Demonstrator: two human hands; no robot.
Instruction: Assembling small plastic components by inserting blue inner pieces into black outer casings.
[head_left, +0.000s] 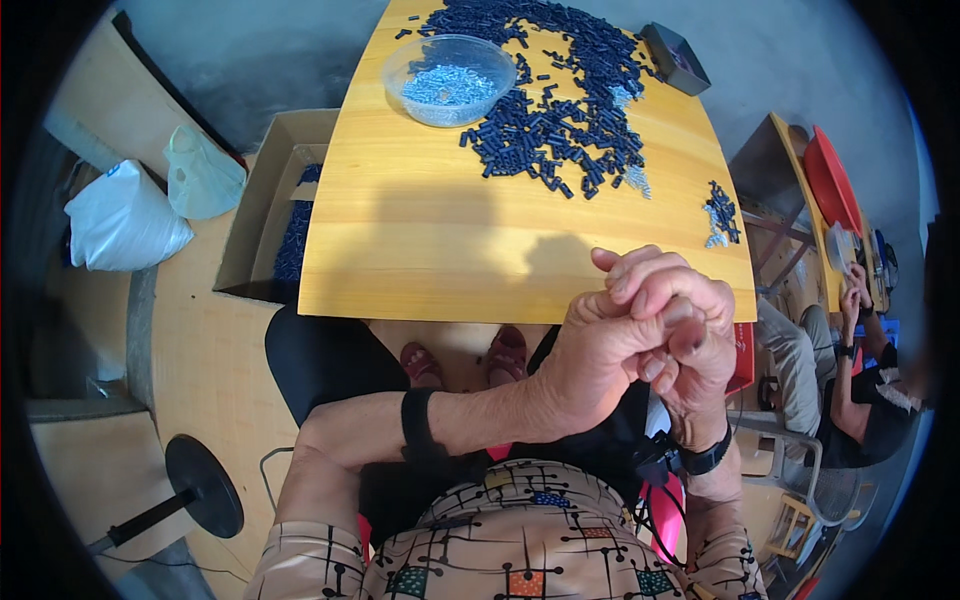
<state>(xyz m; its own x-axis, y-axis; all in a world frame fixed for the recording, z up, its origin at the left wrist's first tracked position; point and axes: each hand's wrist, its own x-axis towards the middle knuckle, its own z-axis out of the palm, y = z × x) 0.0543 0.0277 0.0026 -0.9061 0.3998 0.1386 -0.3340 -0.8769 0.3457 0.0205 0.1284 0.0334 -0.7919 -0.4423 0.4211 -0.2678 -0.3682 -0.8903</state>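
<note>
My left hand and my right hand are clasped together near the front right edge of the wooden table. Their fingers are bent and wrapped over each other, and nothing shows between them, though the palms are hidden. Beyond them, a broad heap of small dark blue cylindrical pieces spreads toward the far edge. A clear round tub at the far left holds small silvery metal parts. To the right lies a smaller cluster of dark pieces with silvery parts beside it.
A small dark box stands at the far right corner. Left of the table is a cardboard box with dark blue pieces inside; white sacks lie farther left. At right, another person sits by a second table with a red basin.
</note>
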